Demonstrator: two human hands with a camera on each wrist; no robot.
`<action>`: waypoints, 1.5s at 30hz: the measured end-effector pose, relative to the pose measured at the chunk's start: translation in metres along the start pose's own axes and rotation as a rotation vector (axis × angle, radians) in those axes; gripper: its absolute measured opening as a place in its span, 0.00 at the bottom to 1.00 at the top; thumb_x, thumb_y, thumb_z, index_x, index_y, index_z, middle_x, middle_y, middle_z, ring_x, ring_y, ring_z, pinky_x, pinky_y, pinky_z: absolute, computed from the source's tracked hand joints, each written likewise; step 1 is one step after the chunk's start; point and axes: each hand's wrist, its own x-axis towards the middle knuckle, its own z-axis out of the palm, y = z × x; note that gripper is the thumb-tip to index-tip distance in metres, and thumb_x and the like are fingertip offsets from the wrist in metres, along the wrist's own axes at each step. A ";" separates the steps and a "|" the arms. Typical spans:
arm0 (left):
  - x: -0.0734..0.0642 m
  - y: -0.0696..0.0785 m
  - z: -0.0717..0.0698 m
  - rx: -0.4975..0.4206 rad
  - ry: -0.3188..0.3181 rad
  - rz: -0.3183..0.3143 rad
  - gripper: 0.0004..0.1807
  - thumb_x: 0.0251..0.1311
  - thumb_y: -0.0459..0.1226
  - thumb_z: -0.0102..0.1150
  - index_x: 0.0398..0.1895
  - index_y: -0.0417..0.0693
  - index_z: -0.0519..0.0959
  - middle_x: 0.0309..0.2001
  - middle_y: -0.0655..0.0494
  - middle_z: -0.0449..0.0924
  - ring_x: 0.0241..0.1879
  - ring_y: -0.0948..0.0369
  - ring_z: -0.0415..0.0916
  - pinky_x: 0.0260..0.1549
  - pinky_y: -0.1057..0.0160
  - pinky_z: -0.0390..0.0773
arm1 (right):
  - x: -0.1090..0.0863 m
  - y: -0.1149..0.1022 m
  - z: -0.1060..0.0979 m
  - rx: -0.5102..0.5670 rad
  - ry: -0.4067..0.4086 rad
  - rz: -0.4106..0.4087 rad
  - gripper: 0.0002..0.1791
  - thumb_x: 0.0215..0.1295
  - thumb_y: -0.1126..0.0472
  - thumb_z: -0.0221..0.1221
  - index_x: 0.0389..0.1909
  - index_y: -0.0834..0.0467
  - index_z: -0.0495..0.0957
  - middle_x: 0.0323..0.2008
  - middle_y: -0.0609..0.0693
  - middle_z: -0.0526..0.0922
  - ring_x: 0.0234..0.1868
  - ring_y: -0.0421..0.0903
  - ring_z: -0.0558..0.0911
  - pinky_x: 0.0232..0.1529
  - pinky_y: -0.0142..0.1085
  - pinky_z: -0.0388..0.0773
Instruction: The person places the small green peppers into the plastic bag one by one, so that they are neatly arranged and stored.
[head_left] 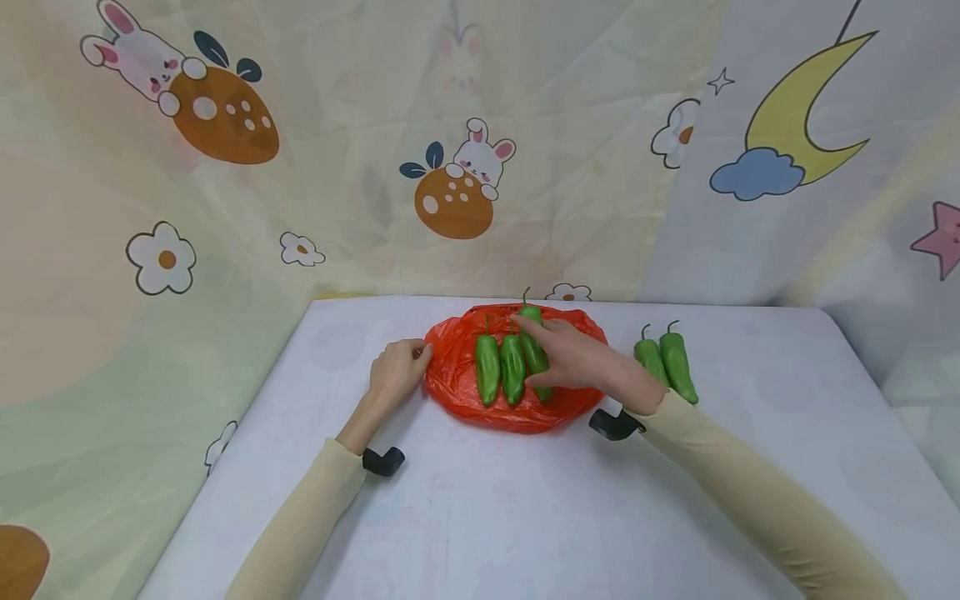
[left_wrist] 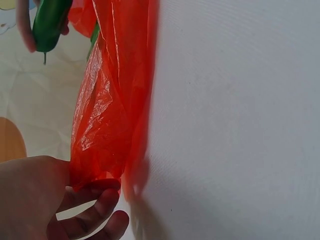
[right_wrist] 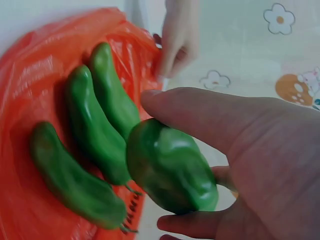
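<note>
A red plastic bag [head_left: 457, 392] lies spread on the white table. My left hand [head_left: 397, 367] pinches the bag's left edge between thumb and fingers; the left wrist view shows the film [left_wrist: 107, 120] stretched up from that grip. Over the bag, my right hand [head_left: 573, 354] holds a green pepper [right_wrist: 170, 165] between thumb and fingers, its stem pointing to the far side. Three more green peppers lie side by side on the bag: a left one [head_left: 487, 371], a middle one [head_left: 513, 371] and a right one [head_left: 534, 357], partly covered by the right hand.
Two green peppers [head_left: 677, 362] lie on the table [head_left: 517, 517] to the right, one partly behind the right forearm. A patterned cloth [head_left: 337, 167] hangs behind the table. Each wrist carries a black camera mount [head_left: 384, 462].
</note>
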 end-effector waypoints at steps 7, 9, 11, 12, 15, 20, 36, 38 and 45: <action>0.000 0.000 0.000 0.005 -0.001 0.002 0.16 0.71 0.46 0.49 0.37 0.50 0.85 0.25 0.56 0.79 0.24 0.59 0.71 0.20 0.63 0.67 | 0.015 -0.011 0.018 -0.012 0.011 -0.004 0.55 0.59 0.45 0.70 0.80 0.42 0.47 0.75 0.63 0.59 0.76 0.63 0.59 0.64 0.61 0.71; 0.001 -0.001 0.001 0.003 -0.004 0.001 0.16 0.71 0.46 0.49 0.38 0.50 0.85 0.26 0.56 0.80 0.24 0.59 0.72 0.21 0.63 0.67 | 0.020 -0.014 0.023 -0.019 0.013 -0.005 0.55 0.58 0.45 0.70 0.80 0.42 0.46 0.75 0.64 0.59 0.75 0.63 0.59 0.66 0.62 0.67; 0.001 -0.002 0.001 0.001 -0.007 0.000 0.17 0.71 0.46 0.49 0.40 0.49 0.85 0.26 0.56 0.80 0.25 0.59 0.72 0.21 0.63 0.68 | 0.024 -0.017 0.027 -0.021 0.014 -0.003 0.55 0.58 0.45 0.70 0.80 0.42 0.46 0.75 0.64 0.59 0.75 0.63 0.59 0.67 0.63 0.65; 0.001 -0.002 0.001 0.000 -0.008 -0.001 0.17 0.71 0.46 0.49 0.40 0.49 0.86 0.26 0.56 0.80 0.25 0.59 0.72 0.21 0.63 0.68 | 0.026 -0.018 0.029 -0.026 0.015 -0.001 0.55 0.58 0.44 0.70 0.80 0.42 0.46 0.75 0.64 0.59 0.75 0.64 0.59 0.68 0.63 0.63; 0.000 -0.001 0.001 -0.003 -0.014 -0.001 0.16 0.71 0.46 0.49 0.40 0.49 0.85 0.26 0.56 0.79 0.25 0.59 0.72 0.21 0.63 0.68 | 0.031 -0.022 0.035 -0.037 0.018 0.016 0.55 0.59 0.44 0.69 0.80 0.42 0.45 0.76 0.65 0.57 0.77 0.65 0.56 0.71 0.64 0.58; 0.000 0.000 0.002 -0.002 -0.017 -0.006 0.16 0.71 0.46 0.49 0.37 0.49 0.84 0.23 0.56 0.77 0.24 0.59 0.71 0.20 0.63 0.67 | 0.038 -0.024 0.042 -0.065 0.016 0.067 0.57 0.59 0.43 0.69 0.81 0.41 0.42 0.77 0.65 0.54 0.78 0.66 0.51 0.73 0.63 0.56; 0.000 -0.002 0.004 -0.002 -0.017 -0.005 0.16 0.71 0.46 0.49 0.35 0.50 0.84 0.21 0.57 0.76 0.23 0.59 0.71 0.20 0.63 0.67 | 0.045 -0.031 0.050 -0.083 0.032 0.100 0.58 0.60 0.39 0.67 0.81 0.41 0.39 0.78 0.66 0.51 0.79 0.66 0.50 0.73 0.63 0.54; 0.000 -0.001 0.004 -0.004 -0.019 -0.005 0.16 0.71 0.46 0.49 0.34 0.50 0.84 0.21 0.57 0.76 0.23 0.59 0.70 0.20 0.63 0.66 | 0.045 -0.031 0.050 -0.082 0.028 0.109 0.58 0.60 0.39 0.67 0.81 0.41 0.39 0.78 0.66 0.50 0.79 0.66 0.49 0.73 0.63 0.53; 0.000 -0.001 0.004 -0.005 -0.024 -0.006 0.16 0.71 0.46 0.49 0.33 0.50 0.83 0.21 0.57 0.75 0.22 0.60 0.70 0.20 0.64 0.66 | 0.044 -0.030 0.051 -0.089 0.029 0.105 0.57 0.61 0.38 0.65 0.81 0.41 0.38 0.78 0.68 0.48 0.78 0.68 0.49 0.74 0.64 0.50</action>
